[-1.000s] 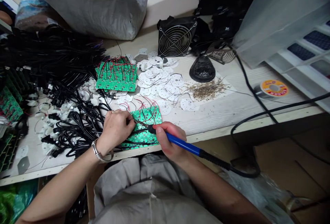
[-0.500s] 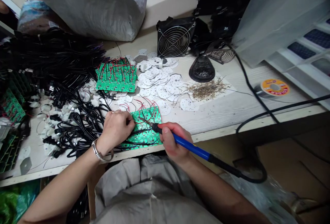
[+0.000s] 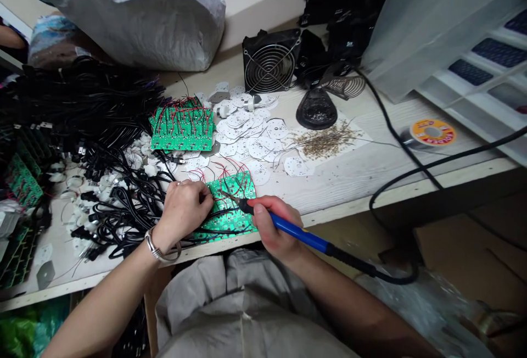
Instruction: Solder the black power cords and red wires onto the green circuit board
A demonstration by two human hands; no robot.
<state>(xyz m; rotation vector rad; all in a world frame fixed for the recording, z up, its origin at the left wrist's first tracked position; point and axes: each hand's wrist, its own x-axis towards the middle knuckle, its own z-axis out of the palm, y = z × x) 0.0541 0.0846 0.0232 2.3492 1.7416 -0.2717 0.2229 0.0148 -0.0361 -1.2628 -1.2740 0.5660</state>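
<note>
My right hand [image 3: 276, 226] grips a blue soldering iron [image 3: 298, 233], its tip pointing left over a green circuit board panel [image 3: 239, 185] at the table's front edge. Red and black wires stick up from the panel's far side. At the panel's left side, my left hand [image 3: 187, 204] is closed with its fingertips pinched near the iron's tip; what they pinch is hidden. Black cables [image 3: 132, 204] with plugs are heaped beside my left hand, some running across the panel. Farther back, a stack of green boards [image 3: 181, 134] carries red and black wires.
White thin plates [image 3: 251, 130] lie piled behind the panel. A square fan [image 3: 272, 64] stands farther back. To its right are a soldering iron stand [image 3: 316, 110], scattered brown bits [image 3: 325, 141] and a solder spool [image 3: 430, 134]. The iron's black cord loops off the front edge.
The view has shifted slightly, so the table's things sit a little farther left. The iron's tip has moved slightly across the panel; both hands keep nearly the same pose.
</note>
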